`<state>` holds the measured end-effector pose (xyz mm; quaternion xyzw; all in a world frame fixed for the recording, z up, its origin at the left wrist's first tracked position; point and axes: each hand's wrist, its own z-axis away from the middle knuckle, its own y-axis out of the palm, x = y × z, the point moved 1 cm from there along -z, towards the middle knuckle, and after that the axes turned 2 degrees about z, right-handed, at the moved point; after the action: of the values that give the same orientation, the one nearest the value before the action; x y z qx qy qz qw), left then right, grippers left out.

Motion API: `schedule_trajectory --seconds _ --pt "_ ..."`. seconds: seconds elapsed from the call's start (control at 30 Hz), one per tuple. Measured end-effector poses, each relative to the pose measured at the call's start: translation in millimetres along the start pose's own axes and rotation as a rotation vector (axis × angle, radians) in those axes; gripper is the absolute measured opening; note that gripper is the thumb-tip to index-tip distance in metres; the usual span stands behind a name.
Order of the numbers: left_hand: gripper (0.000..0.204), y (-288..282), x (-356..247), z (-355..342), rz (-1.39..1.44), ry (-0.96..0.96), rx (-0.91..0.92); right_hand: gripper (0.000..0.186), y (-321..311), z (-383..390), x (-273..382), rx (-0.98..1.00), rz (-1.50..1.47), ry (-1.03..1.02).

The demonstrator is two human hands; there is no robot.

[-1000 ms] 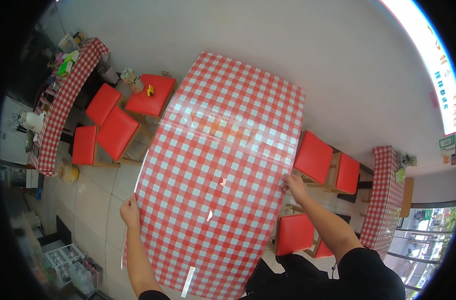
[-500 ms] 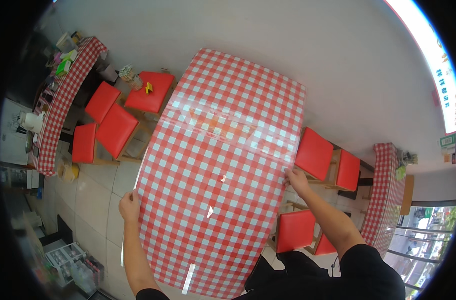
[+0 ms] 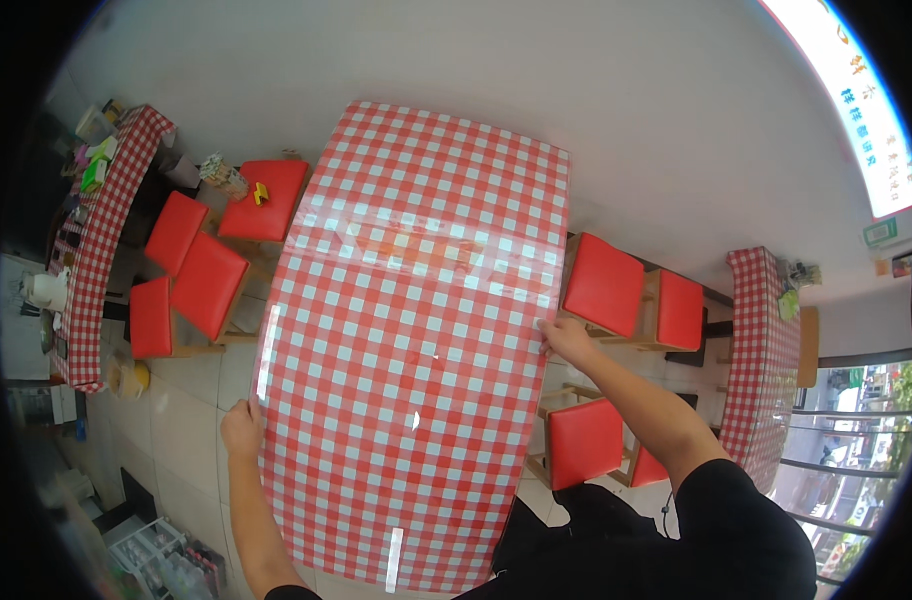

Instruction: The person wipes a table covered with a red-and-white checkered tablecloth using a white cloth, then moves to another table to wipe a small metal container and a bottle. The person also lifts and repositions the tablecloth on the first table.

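Note:
A long table covered with a glossy red-and-white checked tablecloth (image 3: 376,420) stretches away from me to the wall. My left hand (image 3: 242,428) is closed at its left edge, with the fingertips partly hidden there. On the opposite edge, a little farther off, my right hand (image 3: 568,340) pinches the rim of the cloth between thumb and fingers. Pale, glossy bands cross the cloth's far half. Bright white patches, apparently glare, lie along the left edge, in the middle and at the near end.
Red-seated stools (image 3: 211,285) stand left of the table, one bearing a patterned container (image 3: 224,177) and a small yellow object (image 3: 261,193). More red stools (image 3: 604,285) flank the right side. Checked side tables (image 3: 101,240) stand beyond both. A rack of items (image 3: 161,560) sits lower left.
The view has shifted, so the table and both hands appear farther left. A bright strip now shows along the cloth's left edge. Both hands remain at the edges.

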<state>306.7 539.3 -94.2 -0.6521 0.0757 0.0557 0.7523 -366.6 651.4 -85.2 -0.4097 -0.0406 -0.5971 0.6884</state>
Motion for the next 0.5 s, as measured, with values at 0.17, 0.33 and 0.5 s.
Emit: schedule_trajectory --seconds 0.17,0.33,0.5 --pt "0.040 4.8 3.6 -0.4 -0.068 -0.018 0.018 0.051 -2.2 -1.2 1.0 0.018 0.084 -0.018" --pt "0.040 6.9 9.5 0.7 -0.067 0.006 0.024 0.052 -3.8 6.2 13.3 0.021 0.125 0.014" --pt "0.039 5.3 2.9 -1.6 -0.122 0.018 0.053 0.054 -8.3 -7.3 1.0 0.061 0.233 -0.002"
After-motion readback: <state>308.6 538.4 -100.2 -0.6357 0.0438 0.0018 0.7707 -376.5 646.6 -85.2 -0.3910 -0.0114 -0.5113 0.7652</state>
